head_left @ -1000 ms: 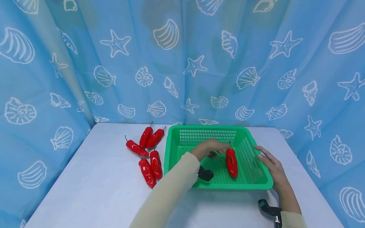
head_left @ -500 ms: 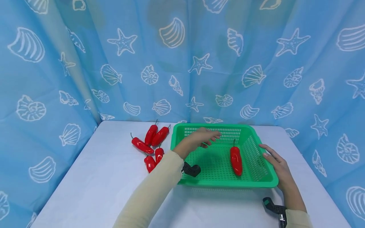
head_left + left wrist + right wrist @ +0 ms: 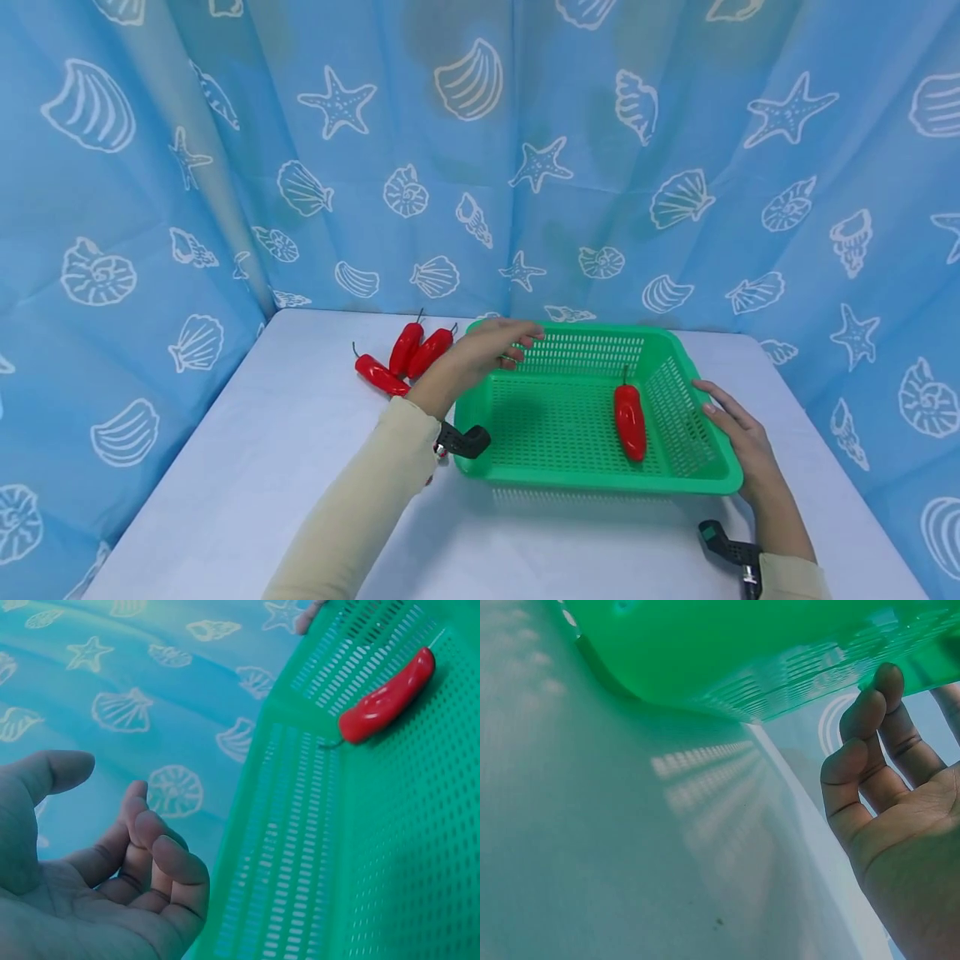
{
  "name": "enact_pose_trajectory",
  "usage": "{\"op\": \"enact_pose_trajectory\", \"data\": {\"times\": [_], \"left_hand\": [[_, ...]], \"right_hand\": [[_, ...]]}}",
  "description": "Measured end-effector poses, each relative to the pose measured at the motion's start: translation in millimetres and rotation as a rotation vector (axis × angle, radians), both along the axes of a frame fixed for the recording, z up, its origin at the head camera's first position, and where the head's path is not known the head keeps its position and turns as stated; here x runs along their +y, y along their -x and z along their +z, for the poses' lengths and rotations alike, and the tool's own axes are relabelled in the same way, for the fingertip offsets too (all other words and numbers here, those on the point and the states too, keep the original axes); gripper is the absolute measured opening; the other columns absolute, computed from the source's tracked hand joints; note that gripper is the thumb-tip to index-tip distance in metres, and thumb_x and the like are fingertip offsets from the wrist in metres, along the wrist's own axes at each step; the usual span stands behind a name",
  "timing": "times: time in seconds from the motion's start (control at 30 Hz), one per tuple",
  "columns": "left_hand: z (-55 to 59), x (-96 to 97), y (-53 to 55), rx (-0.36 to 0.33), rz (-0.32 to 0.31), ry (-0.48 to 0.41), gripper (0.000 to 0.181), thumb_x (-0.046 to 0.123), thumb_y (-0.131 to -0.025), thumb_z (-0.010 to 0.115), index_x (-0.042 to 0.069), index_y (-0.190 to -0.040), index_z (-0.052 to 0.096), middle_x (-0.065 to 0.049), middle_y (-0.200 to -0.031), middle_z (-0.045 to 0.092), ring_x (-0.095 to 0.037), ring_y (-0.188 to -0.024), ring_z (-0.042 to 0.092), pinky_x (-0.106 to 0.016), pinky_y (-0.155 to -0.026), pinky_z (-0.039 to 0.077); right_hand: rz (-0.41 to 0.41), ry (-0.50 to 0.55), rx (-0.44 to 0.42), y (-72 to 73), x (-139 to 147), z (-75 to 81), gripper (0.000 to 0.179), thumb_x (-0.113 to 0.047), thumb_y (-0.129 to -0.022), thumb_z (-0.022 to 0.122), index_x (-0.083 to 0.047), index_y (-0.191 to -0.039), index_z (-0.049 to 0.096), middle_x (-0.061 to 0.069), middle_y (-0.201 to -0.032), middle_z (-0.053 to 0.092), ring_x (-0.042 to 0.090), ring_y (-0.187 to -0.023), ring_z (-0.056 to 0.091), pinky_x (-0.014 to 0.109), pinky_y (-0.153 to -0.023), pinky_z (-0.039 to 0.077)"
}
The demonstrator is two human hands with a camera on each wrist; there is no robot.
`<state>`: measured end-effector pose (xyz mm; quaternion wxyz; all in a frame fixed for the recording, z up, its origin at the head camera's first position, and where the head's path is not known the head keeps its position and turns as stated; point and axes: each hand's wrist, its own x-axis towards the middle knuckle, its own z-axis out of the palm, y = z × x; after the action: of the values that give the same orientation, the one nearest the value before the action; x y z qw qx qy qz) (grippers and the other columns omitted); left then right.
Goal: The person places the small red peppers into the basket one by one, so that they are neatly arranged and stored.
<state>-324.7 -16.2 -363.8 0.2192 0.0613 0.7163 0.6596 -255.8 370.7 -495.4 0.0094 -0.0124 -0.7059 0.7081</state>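
My left hand (image 3: 483, 350) hovers over the left back corner of a green plastic basket (image 3: 585, 482), holding nothing. Its fingers (image 3: 184, 874) hang loosely curled and its thumb (image 3: 64, 771) stands apart from them. A glossy red chili pepper (image 3: 630, 422) lies in the right part of the basket, stem toward the back. At the right side, my right hand (image 3: 742, 437) holds the basket's rim, with fingertips (image 3: 862, 714) against the outside. Left of the basket are several more red peppers (image 3: 381, 375); my left forearm mostly hides the nearer ones.
A white table (image 3: 247, 433) carries the basket and peppers. Behind it hangs a blue curtain (image 3: 390, 125) with white shells and starfish. Black camera mounts (image 3: 465, 442) are strapped at both wrists.
My left hand has drawn back leftward from beside the pepper in the basket to the basket's left back corner. The view has shifted slightly; the right hand stays at the rim.
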Motion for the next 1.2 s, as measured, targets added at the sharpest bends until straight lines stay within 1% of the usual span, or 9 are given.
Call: {"op": "enact_pose_trajectory", "data": {"times": [0.13, 0.3, 0.47, 0.57, 0.67, 0.77, 0.93, 1.1, 1.2], "left_hand": [[0.6, -16.2, -2.9, 0.014, 0.031, -0.027, 0.032, 0.03, -0.096, 0.064, 0.005, -0.114, 0.068, -0.004, -0.101, 0.057, -0.018, -0.08, 0.054, -0.027, -0.07, 0.047], [3.7, -38.5, -8.5, 0.066, 0.068, -0.032, 0.032, 0.029, -0.094, 0.065, 0.006, -0.116, 0.067, -0.006, -0.104, 0.057, -0.018, -0.082, 0.056, -0.027, -0.074, 0.049], [6.1, -58.0, -11.6, 0.079, 0.123, -0.048, 0.031, 0.031, -0.092, 0.068, 0.007, -0.112, 0.069, -0.007, -0.103, 0.057, -0.02, -0.082, 0.055, -0.033, -0.08, 0.048], [5.5, -70.0, -15.4, 0.069, 0.161, -0.055, 0.031, 0.032, -0.093, 0.068, 0.008, -0.113, 0.069, -0.009, -0.099, 0.057, -0.02, -0.079, 0.055, -0.027, -0.07, 0.048], [2.3, -84.1, -22.3, 0.07, 0.199, -0.054, 0.035, 0.032, -0.089, 0.073, 0.009, -0.114, 0.066, -0.011, -0.093, 0.055, -0.019, -0.074, 0.055, -0.022, -0.061, 0.044], [-3.6, -98.0, -29.1, 0.059, 0.238, -0.041, 0.043, 0.034, -0.085, 0.077, 0.01, -0.118, 0.063, -0.013, -0.092, 0.055, -0.018, -0.071, 0.055, -0.024, -0.061, 0.044], [-19.7, -118.4, -37.2, 0.025, 0.339, 0.021, 0.054, 0.032, -0.081, 0.081, 0.01, -0.126, 0.061, -0.013, -0.106, 0.057, -0.021, -0.083, 0.057, -0.032, -0.075, 0.05], [-40.4, -136.8, -44.3, 0.011, 0.396, 0.029, 0.051, 0.028, -0.082, 0.08, 0.007, -0.124, 0.061, -0.014, -0.113, 0.056, -0.022, -0.09, 0.058, -0.038, -0.089, 0.051], [-53.5, -145.6, -47.6, 0.004, 0.423, 0.038, 0.048, 0.029, -0.084, 0.078, 0.005, -0.122, 0.06, -0.017, -0.115, 0.056, -0.023, -0.089, 0.059, -0.034, -0.086, 0.052]], "right_hand": [[0.004, 0.005, -0.009, -0.3, 0, 0.6, 0.048, -0.034, -0.102, 0.057, -0.03, -0.149, 0.048, -0.017, -0.121, 0.056, 0.008, -0.091, 0.07, 0.033, -0.07, 0.059], [-0.001, -0.007, 0.0, 1.0, 0, 1.1, 0.048, -0.034, -0.102, 0.057, -0.03, -0.149, 0.047, -0.016, -0.119, 0.059, 0.009, -0.089, 0.071, 0.034, -0.069, 0.059], [0.003, 0.015, 0.007, 1.8, 1, 0.4, 0.048, -0.033, -0.102, 0.057, -0.029, -0.149, 0.047, -0.016, -0.119, 0.059, 0.01, -0.09, 0.071, 0.034, -0.069, 0.059], [0.005, 0.027, 0.013, 1.2, 0, -0.5, 0.048, -0.032, -0.103, 0.057, -0.028, -0.149, 0.047, -0.017, -0.119, 0.059, 0.01, -0.091, 0.071, 0.035, -0.069, 0.059], [0.007, 0.027, 0.021, 0.4, -1, -0.7, 0.047, -0.031, -0.103, 0.057, -0.028, -0.149, 0.048, -0.017, -0.118, 0.06, 0.009, -0.091, 0.071, 0.034, -0.069, 0.059], [0.017, 0.032, 0.019, -0.1, -2, -1.0, 0.047, -0.031, -0.103, 0.056, -0.028, -0.149, 0.048, -0.016, -0.119, 0.06, 0.009, -0.09, 0.071, 0.033, -0.068, 0.059], [0.037, 0.053, 0.007, 1.3, 0, -1.8, 0.046, -0.03, -0.104, 0.055, -0.03, -0.149, 0.048, -0.014, -0.117, 0.062, 0.01, -0.087, 0.071, 0.033, -0.067, 0.059], [0.035, 0.053, 0.012, 1.3, 1, -1.0, 0.046, -0.031, -0.104, 0.055, -0.03, -0.149, 0.047, -0.015, -0.119, 0.06, 0.009, -0.089, 0.071, 0.032, -0.068, 0.059], [0.03, 0.044, 0.009, 1.1, 0, -1.2, 0.047, -0.032, -0.103, 0.055, -0.031, -0.149, 0.047, -0.017, -0.121, 0.057, 0.007, -0.091, 0.07, 0.032, -0.069, 0.059]]}}
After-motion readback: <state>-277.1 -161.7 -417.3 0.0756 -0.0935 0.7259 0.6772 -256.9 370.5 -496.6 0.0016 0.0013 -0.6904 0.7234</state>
